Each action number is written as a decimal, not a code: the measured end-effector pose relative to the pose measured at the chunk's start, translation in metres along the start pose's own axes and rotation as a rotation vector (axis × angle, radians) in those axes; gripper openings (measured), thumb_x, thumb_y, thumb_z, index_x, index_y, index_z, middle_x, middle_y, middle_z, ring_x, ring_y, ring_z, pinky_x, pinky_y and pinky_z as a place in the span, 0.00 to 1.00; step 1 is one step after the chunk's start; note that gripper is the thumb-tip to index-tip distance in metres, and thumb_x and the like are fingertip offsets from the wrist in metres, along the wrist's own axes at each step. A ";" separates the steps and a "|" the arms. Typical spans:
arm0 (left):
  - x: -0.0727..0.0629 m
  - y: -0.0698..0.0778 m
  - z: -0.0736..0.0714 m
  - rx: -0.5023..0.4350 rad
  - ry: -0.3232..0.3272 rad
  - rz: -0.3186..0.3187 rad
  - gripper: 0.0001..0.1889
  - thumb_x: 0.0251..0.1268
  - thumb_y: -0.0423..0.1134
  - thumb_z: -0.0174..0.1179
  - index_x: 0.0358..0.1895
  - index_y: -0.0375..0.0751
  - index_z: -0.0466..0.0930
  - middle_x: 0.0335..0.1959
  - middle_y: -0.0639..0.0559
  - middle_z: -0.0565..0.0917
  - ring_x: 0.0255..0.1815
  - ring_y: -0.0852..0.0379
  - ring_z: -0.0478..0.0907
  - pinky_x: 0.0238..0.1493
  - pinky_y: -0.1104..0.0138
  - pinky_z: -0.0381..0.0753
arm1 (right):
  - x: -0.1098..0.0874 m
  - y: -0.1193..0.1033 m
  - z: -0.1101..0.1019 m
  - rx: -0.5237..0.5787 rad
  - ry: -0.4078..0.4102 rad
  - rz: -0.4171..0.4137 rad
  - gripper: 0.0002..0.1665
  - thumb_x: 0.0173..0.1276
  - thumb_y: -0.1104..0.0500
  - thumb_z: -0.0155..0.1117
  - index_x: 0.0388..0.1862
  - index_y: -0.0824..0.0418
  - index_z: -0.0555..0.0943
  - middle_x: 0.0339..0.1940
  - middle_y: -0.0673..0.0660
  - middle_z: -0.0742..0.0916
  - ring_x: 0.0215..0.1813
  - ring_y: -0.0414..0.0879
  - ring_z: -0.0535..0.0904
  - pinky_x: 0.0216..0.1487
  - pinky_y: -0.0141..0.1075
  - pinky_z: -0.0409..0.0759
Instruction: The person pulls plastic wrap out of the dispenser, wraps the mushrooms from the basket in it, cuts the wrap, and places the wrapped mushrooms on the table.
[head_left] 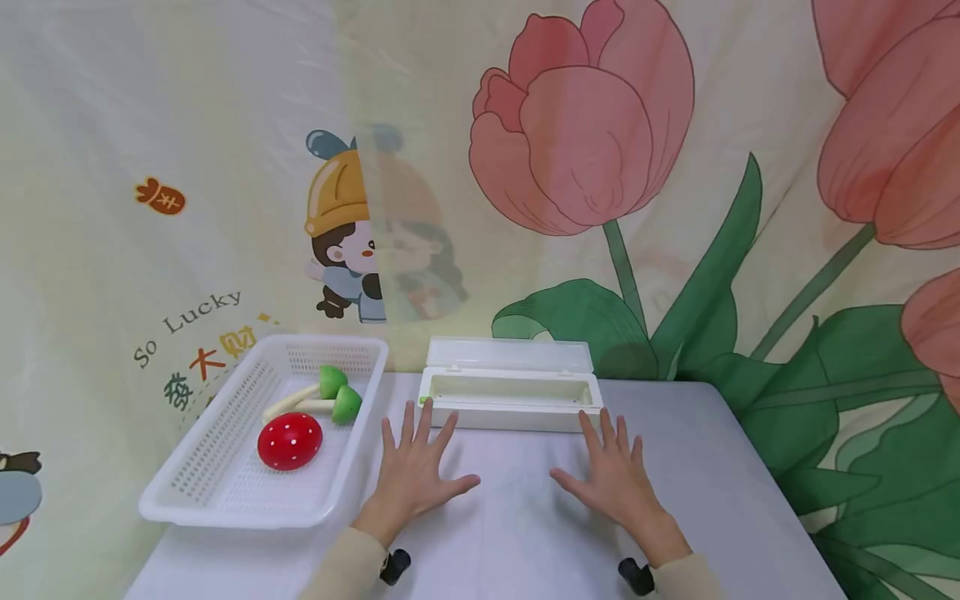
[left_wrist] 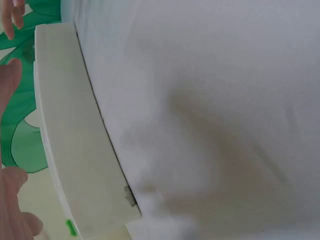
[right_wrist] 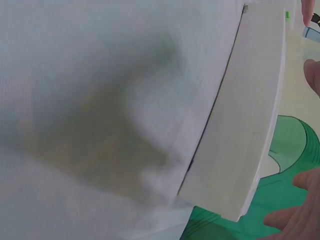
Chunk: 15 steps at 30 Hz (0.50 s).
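Note:
A long white box (head_left: 517, 418) with its lid (head_left: 510, 356) raised stands at the back middle of the table. My left hand (head_left: 415, 475) hovers before the box's left end, fingers spread, holding nothing. Opposite it, my right hand (head_left: 613, 479) is spread in the same way near the right end, also holding nothing. In the left wrist view the front wall of the box (left_wrist: 82, 130) shows, with fingers at the left edge. The right wrist view has the same wall (right_wrist: 240, 110) and fingertips along its right edge.
To the left sits a white perforated basket (head_left: 202, 500). Inside it lie a red, white-dotted, rounded piece (head_left: 290, 442) and two pale sticks with green ends (head_left: 346, 405). A printed cloth (head_left: 420, 75) hangs behind the table (head_left: 517, 550).

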<state>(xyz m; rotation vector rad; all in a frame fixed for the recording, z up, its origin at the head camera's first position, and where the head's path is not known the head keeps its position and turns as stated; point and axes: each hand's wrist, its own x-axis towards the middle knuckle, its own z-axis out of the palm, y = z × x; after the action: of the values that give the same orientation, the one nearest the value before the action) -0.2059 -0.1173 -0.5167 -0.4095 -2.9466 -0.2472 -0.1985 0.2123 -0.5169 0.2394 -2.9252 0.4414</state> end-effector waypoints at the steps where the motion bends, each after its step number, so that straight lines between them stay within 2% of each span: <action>1: 0.002 0.000 -0.001 -0.021 -0.005 0.005 0.54 0.53 0.83 0.53 0.82 0.59 0.58 0.85 0.38 0.49 0.85 0.31 0.40 0.75 0.27 0.42 | 0.001 0.002 -0.002 0.014 0.000 -0.008 0.62 0.62 0.26 0.66 0.83 0.60 0.57 0.82 0.74 0.59 0.81 0.77 0.50 0.71 0.78 0.50; 4: 0.010 -0.003 -0.005 -0.074 -0.030 0.019 0.52 0.55 0.80 0.56 0.81 0.58 0.60 0.85 0.38 0.50 0.84 0.31 0.42 0.76 0.29 0.46 | 0.008 0.009 -0.008 0.063 0.010 -0.038 0.60 0.63 0.31 0.69 0.82 0.62 0.58 0.81 0.74 0.60 0.80 0.77 0.52 0.72 0.76 0.52; 8: 0.023 -0.008 -0.018 -0.072 -0.073 0.064 0.51 0.58 0.78 0.57 0.81 0.58 0.59 0.84 0.39 0.52 0.84 0.31 0.47 0.75 0.31 0.53 | 0.018 0.018 -0.013 0.108 0.023 -0.070 0.58 0.63 0.36 0.72 0.81 0.63 0.58 0.80 0.74 0.62 0.80 0.76 0.53 0.73 0.74 0.55; 11: 0.036 -0.014 -0.030 -0.037 -0.069 0.129 0.49 0.59 0.74 0.60 0.81 0.56 0.61 0.83 0.39 0.57 0.82 0.32 0.53 0.74 0.32 0.58 | 0.027 0.023 -0.017 0.115 0.025 -0.086 0.57 0.64 0.37 0.72 0.81 0.64 0.58 0.79 0.75 0.62 0.79 0.77 0.54 0.73 0.74 0.57; 15: 0.055 -0.020 -0.046 0.016 -0.023 0.223 0.46 0.61 0.70 0.63 0.79 0.52 0.64 0.78 0.39 0.67 0.78 0.33 0.63 0.70 0.35 0.67 | 0.039 0.028 -0.020 0.122 0.035 -0.108 0.53 0.66 0.43 0.73 0.79 0.66 0.60 0.77 0.76 0.66 0.77 0.79 0.56 0.70 0.76 0.59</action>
<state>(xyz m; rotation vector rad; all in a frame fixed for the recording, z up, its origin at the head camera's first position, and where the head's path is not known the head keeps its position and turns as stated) -0.2573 -0.1303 -0.4650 -0.7368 -2.8901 -0.1913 -0.2386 0.2399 -0.4988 0.3991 -2.8380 0.6015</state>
